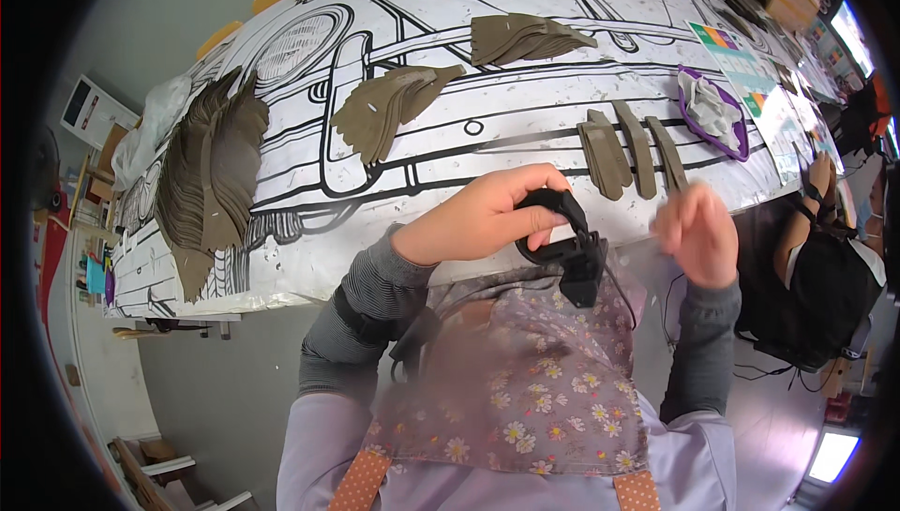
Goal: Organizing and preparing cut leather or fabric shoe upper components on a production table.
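Over the near edge of the table, my left hand (487, 216) is closed on a black curved band with a bracket (583, 272). A white patch shows beside the thumb, and a thin dark cable hangs from the bracket. To the right, my right hand (696, 234) is raised with bent fingers, apart from the band. Motion smears those fingers, so whether they pinch anything cannot be made out. Just beyond the hands lie several narrow brown-grey strips (637, 150), side by side on the table.
A white table (450, 150) carries black line drawings. Fanned stacks of brown-grey pieces lie left (211, 173), centre (389, 108) and back (525, 39). A purple tray (736, 141) holds whitish scraps. At the right, a co-worker (825, 267) sits by printed sheets (750, 80).
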Action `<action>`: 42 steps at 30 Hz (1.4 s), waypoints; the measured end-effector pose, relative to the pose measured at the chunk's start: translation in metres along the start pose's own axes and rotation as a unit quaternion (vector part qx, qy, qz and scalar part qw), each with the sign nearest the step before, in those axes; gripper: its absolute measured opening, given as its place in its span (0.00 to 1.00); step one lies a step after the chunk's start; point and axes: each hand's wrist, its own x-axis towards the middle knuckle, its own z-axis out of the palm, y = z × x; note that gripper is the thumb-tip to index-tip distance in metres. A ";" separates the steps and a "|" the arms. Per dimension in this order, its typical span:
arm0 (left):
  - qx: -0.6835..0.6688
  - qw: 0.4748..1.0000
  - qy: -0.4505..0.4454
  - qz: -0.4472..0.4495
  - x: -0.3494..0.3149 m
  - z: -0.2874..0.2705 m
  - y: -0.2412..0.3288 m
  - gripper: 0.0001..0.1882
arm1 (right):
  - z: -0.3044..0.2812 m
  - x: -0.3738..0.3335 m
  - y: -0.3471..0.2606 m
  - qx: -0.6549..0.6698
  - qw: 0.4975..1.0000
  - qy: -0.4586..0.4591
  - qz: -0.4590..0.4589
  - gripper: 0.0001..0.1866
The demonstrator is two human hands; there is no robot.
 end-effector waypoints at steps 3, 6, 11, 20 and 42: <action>0.007 1.000 -0.018 0.003 0.001 0.001 0.006 0.10 | 0.001 0.037 0.026 -0.092 0.988 0.122 0.026 0.13; 0.061 0.998 -0.025 0.007 0.001 -0.003 0.015 0.11 | 0.016 0.054 0.054 -0.072 0.992 0.030 0.101 0.09; 0.076 0.995 0.016 0.065 -0.007 -0.020 0.003 0.16 | 0.040 0.074 0.058 -0.151 0.967 -0.070 0.193 0.10; -0.009 0.999 0.050 0.000 -0.018 -0.022 -0.012 0.11 | 0.082 0.082 0.064 -0.206 0.963 -0.097 0.146 0.13; 0.041 0.990 0.116 0.074 0.001 0.025 -0.049 0.09 | 0.109 0.109 0.067 -0.427 0.867 -0.175 -0.189 0.24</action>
